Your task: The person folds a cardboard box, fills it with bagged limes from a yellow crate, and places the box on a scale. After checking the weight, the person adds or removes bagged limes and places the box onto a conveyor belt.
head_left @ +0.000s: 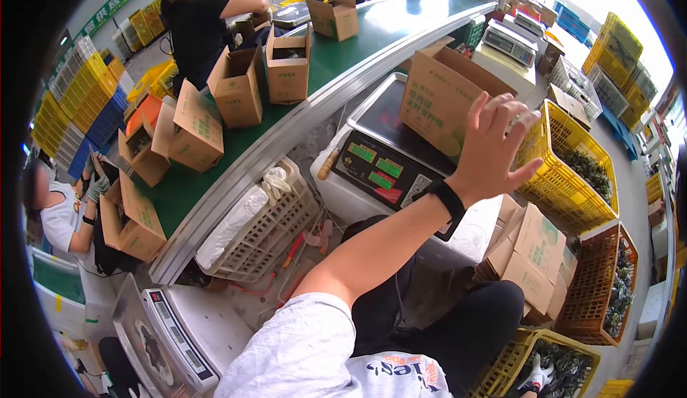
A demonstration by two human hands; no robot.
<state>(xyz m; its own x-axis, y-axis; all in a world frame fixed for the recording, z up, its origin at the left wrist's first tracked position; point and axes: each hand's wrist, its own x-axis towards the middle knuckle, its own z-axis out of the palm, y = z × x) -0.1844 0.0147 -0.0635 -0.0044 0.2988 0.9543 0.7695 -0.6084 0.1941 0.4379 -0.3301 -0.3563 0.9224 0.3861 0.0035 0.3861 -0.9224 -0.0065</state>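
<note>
My left hand (494, 144), bare with a black band at the wrist, is raised with its fingers apart. It overlaps the right side of a brown cardboard box (447, 97) in this view. The open-topped box stands tilted on the metal plate of a weighing scale (386, 165), whose panel shows green digits. Low at the right, my right hand (537, 375) wears a white glove and rests, fingers spread, over dark green pieces (565, 359) in a yellow crate (590, 384).
Several open boxes (240, 97) stand on a green conveyor (365, 47). Two people sit beyond it. Flattened cartons (533, 258) lean below my left hand. A filled yellow crate (597, 205) and a brown crate (572, 319) are at right. A second scale (175, 341) stands at lower left.
</note>
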